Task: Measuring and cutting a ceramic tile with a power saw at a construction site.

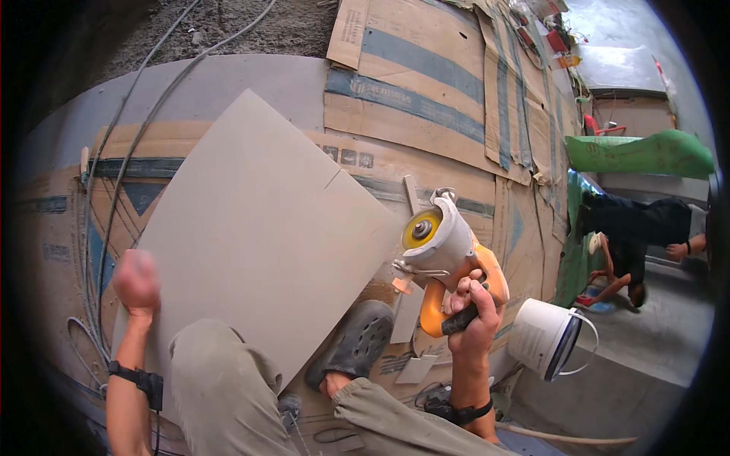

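Matt grey tile [251,235] on cardboard sheets [426,83]; grinder [445,254] of glossy plastic.

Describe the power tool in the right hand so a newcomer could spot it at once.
Start at the large grey tile lying on flattened cardboard. Just off its right edge, the right hand holds up an angle grinder, left of the white bucket. It is the only orange and off-white thing there, with a round yellow disc on its head.
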